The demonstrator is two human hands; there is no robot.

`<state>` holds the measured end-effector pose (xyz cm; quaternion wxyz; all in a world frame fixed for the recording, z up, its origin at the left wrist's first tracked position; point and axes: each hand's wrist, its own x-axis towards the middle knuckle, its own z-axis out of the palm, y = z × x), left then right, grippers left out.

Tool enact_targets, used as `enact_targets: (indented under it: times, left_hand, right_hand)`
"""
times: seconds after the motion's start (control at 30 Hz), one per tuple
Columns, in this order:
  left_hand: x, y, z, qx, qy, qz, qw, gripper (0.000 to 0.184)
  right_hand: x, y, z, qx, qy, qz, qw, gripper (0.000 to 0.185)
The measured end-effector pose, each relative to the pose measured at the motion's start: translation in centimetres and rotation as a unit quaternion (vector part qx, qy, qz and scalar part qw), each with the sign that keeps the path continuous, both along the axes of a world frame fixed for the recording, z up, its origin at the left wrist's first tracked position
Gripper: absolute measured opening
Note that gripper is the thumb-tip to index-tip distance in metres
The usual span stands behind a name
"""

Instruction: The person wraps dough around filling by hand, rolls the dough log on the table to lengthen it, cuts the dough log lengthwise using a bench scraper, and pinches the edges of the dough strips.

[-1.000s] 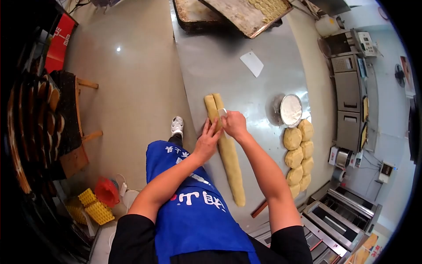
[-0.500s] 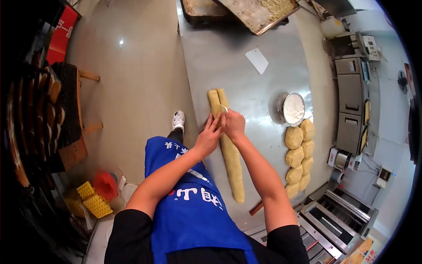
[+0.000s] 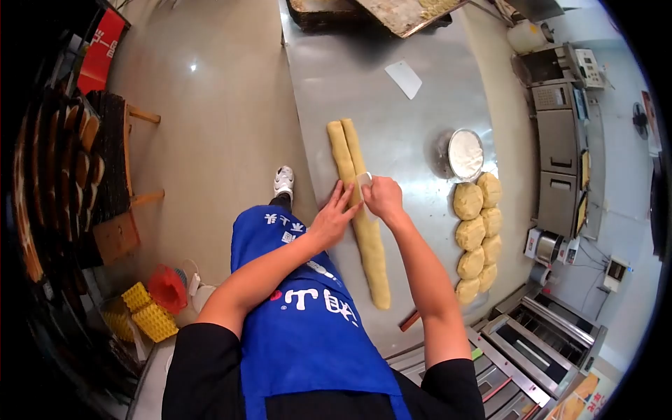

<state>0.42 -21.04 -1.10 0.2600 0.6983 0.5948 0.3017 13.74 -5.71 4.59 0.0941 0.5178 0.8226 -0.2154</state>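
A long roll of pale yellow dough lies on the metal table. Its far part is divided lengthwise into two strips lying side by side, a left strip and a right strip. My left hand rests against the dough's left side, fingers stretched out and touching it. In my right hand is a white dough scraper, gripped in closed fingers, its blade at the dough. My fingers partly hide where the split ends.
Several round dough pieces stand in two rows at the right, beside a metal bowl of white flour. Another white scraper lies farther up the metal table. Baking trays sit at its far end. A reddish-brown stick is near my right arm.
My hands have moved nearer to me along the dough, and the split between the strips shows longer. My right hand with the scraper has shifted rightward. The whole view has tilted slightly.
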Motion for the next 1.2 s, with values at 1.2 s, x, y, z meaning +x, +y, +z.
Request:
enact_targets:
  times: [1.2]
  left_hand:
    - [5.1, -5.5, 0.5, -0.053, -0.067, 0.003, 0.996, 0.056]
  right_hand:
    - [2.3, -0.7, -1.6, 0.036, 0.078, 0.014, 0.996, 0.028]
